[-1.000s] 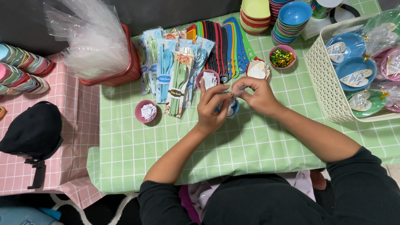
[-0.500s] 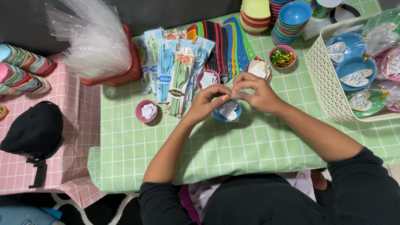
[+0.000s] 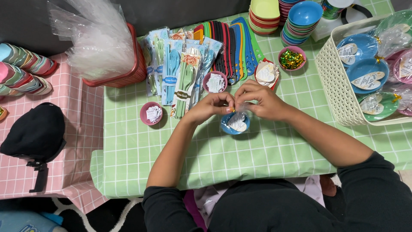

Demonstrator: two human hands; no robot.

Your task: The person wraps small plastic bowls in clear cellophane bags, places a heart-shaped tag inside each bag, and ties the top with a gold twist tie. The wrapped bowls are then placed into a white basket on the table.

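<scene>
A small blue bowl [image 3: 234, 123] wrapped in clear plastic, with a white card inside, is between my hands over the green checked tablecloth [image 3: 266, 150]. My left hand [image 3: 211, 107] pinches the gathered top of the wrap from the left. My right hand [image 3: 262, 101] pinches the same spot from the right, fingertips meeting above the bowl. Whether a tie is in the fingers I cannot see.
Packs of plastic cutlery [image 3: 178, 68], combs [image 3: 231, 38], small pink bowls of cards [image 3: 151, 114] and a bowl of shiny ties [image 3: 292, 59] lie behind. A white basket [image 3: 339, 86] of wrapped bowls stands right. A red basket [image 3: 135, 64] of plastic bags stands left.
The wrapped bowl has shifted slightly right and down with both hands. The fingers have drawn together at the top of the wrap.
</scene>
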